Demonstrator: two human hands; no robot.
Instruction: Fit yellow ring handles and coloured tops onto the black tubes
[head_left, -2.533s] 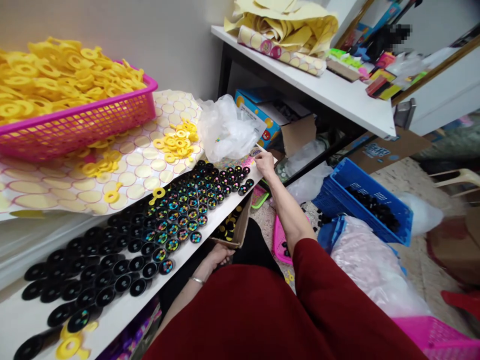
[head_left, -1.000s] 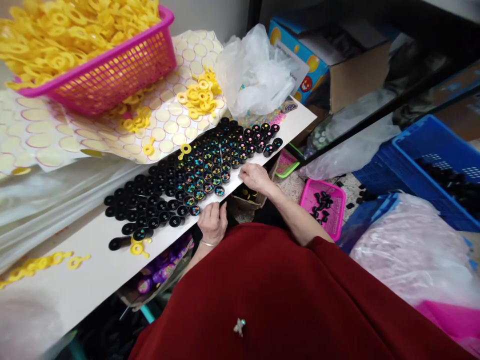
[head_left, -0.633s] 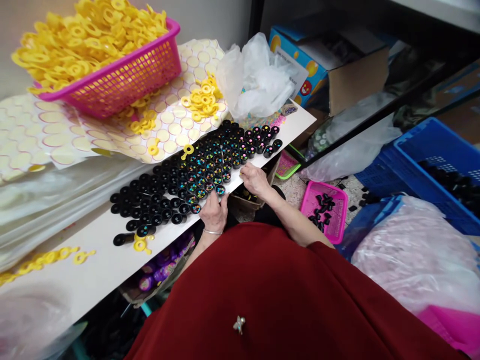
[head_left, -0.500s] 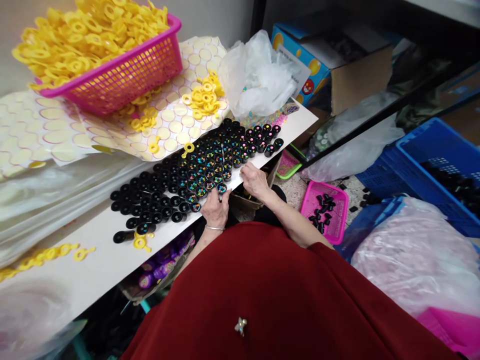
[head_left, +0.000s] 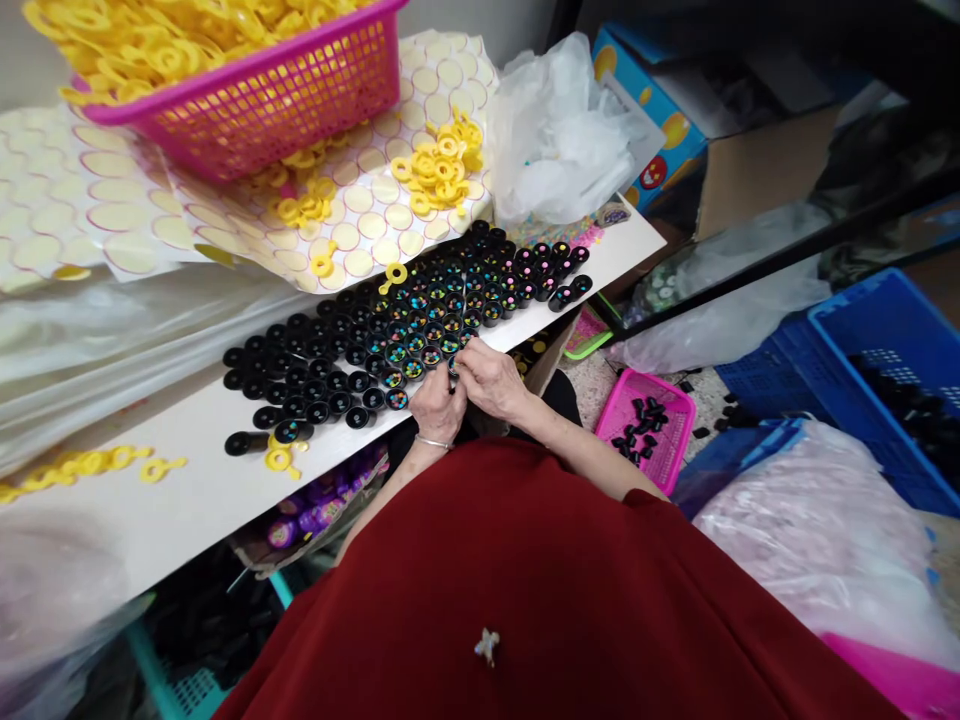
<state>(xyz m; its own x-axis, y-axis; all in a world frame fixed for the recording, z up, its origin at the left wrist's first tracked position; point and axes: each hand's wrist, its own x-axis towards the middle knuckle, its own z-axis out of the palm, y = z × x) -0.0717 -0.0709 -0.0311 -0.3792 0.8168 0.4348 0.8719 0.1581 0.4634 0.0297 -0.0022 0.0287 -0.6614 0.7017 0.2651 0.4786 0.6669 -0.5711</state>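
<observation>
Many small black round caps [head_left: 390, 330] stand in rows on a white shelf board [head_left: 195, 500]; those toward the right hold coloured beads. My left hand [head_left: 437, 405] and my right hand [head_left: 487, 378] meet at the board's front edge. Their fingers are curled together around one small black cap [head_left: 453, 364], which is mostly hidden. A lone yellow ring [head_left: 392, 276] lies at the back of the cap rows. Another yellow ring [head_left: 279, 459] sits near the front left caps.
A pink basket [head_left: 270, 100] heaped with yellow rings stands at the back left on a sticker sheet [head_left: 360, 215]. A crumpled clear plastic bag [head_left: 559, 135] lies at the back right. On the floor are a small pink tray [head_left: 649, 425] and a blue crate [head_left: 877, 380] with black parts.
My right hand came back from the far right end of the board to its front edge. My left hand rose from below the board, and both hands now meet on one cap.
</observation>
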